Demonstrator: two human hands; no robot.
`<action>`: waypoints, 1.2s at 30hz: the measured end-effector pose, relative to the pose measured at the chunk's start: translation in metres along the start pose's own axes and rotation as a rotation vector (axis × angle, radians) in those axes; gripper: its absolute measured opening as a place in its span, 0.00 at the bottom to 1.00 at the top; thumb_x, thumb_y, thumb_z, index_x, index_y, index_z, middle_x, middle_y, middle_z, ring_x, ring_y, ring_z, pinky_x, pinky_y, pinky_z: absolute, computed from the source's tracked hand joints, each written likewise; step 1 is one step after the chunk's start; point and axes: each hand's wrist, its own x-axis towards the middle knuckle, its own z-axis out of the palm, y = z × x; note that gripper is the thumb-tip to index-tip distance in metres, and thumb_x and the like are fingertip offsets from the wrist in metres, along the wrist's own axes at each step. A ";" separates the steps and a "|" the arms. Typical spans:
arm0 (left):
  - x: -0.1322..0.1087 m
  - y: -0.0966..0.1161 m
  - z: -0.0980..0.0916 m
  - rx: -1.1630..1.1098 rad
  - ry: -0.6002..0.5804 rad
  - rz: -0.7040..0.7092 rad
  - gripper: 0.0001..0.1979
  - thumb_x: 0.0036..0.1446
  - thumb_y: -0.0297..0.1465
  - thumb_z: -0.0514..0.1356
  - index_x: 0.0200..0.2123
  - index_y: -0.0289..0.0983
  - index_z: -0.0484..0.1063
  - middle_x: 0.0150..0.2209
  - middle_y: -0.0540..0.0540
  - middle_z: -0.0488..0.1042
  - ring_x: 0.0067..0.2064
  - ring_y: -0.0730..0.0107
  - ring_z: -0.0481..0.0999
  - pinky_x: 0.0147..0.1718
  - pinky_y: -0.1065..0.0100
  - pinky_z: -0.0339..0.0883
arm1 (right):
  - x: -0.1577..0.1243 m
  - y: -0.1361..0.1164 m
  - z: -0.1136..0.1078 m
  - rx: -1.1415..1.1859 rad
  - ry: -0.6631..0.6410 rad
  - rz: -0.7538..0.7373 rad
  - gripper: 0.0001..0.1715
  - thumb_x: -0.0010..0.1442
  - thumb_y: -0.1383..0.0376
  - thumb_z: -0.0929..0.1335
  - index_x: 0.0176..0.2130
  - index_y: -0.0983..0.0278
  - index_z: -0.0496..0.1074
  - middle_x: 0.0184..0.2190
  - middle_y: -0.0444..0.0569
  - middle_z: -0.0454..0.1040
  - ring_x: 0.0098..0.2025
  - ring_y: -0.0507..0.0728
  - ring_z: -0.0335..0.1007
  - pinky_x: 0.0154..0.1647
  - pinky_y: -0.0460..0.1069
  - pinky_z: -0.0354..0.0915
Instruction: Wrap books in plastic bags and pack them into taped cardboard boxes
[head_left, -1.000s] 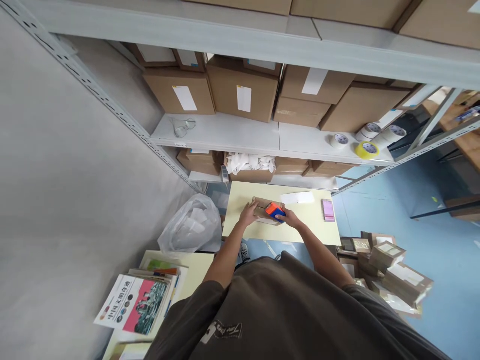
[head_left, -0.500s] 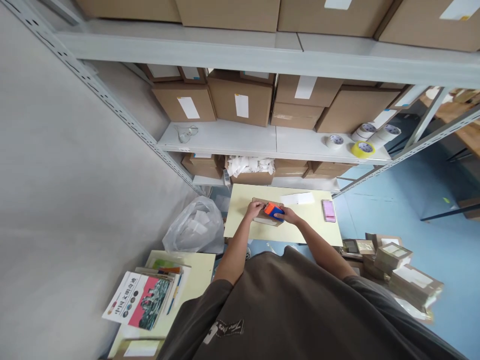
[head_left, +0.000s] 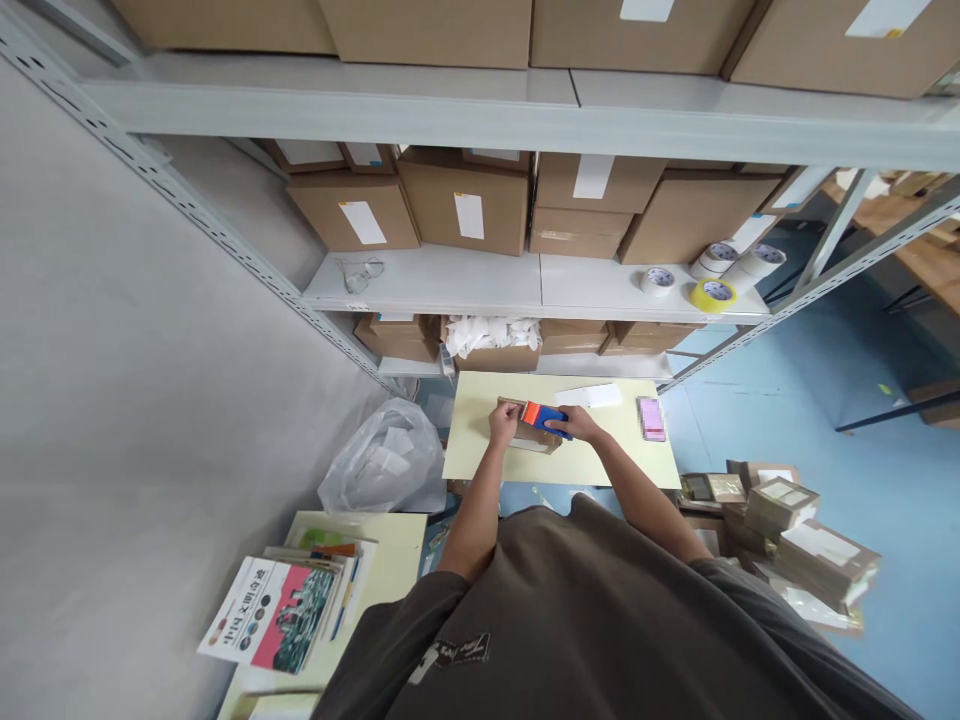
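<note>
A small brown cardboard box (head_left: pixel 534 446) lies on the pale yellow table in front of me, with a white label on its near side. My right hand (head_left: pixel 576 422) is wrapped round the blue body of a tape dispenser (head_left: pixel 553 417), whose orange end points left, over the box. At the left end of the box, my left hand (head_left: pixel 505 421) is closed in a pinch close to the orange end. Whatever sits between its fingertips is too small to make out. Part of the box is hidden under the dispenser and my hands.
White paper (head_left: pixel 591 396) and a pink phone-like item (head_left: pixel 651 419) lie on the table (head_left: pixel 472 460). Shelves with cartons and tape rolls (head_left: pixel 712 294) stand behind. A plastic bag (head_left: pixel 382 455) is at left, stacked parcels (head_left: pixel 784 505) at right, magazines (head_left: pixel 271 612) on a side table.
The dispenser has turned flatter, its orange end shifting left toward my left hand. My left hand has moved slightly left along the box. The whole view has shifted a little.
</note>
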 end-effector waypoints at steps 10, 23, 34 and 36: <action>0.013 -0.006 -0.071 0.074 0.135 -0.041 0.11 0.63 0.38 0.61 0.35 0.38 0.80 0.37 0.44 0.84 0.42 0.63 0.80 0.46 0.68 0.70 | -0.008 0.022 -0.023 -0.009 -0.012 0.119 0.33 0.53 0.35 0.73 0.26 0.59 0.68 0.24 0.45 0.74 0.29 0.57 0.69 0.30 0.48 0.60; 0.014 -0.013 -0.069 0.042 0.227 -0.012 0.08 0.64 0.35 0.61 0.33 0.39 0.77 0.34 0.46 0.82 0.37 0.65 0.79 0.43 0.67 0.70 | 0.012 0.010 -0.023 0.055 -0.038 0.191 0.34 0.51 0.33 0.72 0.27 0.59 0.68 0.25 0.44 0.73 0.31 0.56 0.69 0.31 0.48 0.61; 0.028 -0.055 -0.067 0.193 0.175 -0.156 0.10 0.64 0.35 0.59 0.34 0.40 0.79 0.36 0.45 0.83 0.40 0.63 0.80 0.45 0.66 0.70 | 0.026 -0.012 -0.011 -0.198 -0.170 0.233 0.27 0.62 0.42 0.72 0.38 0.63 0.80 0.37 0.50 0.83 0.39 0.59 0.77 0.35 0.47 0.63; 0.034 -0.061 -0.067 0.221 0.155 -0.182 0.11 0.64 0.36 0.59 0.33 0.39 0.79 0.36 0.44 0.84 0.41 0.62 0.80 0.46 0.66 0.70 | 0.030 -0.017 -0.010 -0.254 -0.174 0.241 0.27 0.64 0.42 0.72 0.40 0.63 0.81 0.39 0.51 0.84 0.41 0.60 0.78 0.36 0.47 0.62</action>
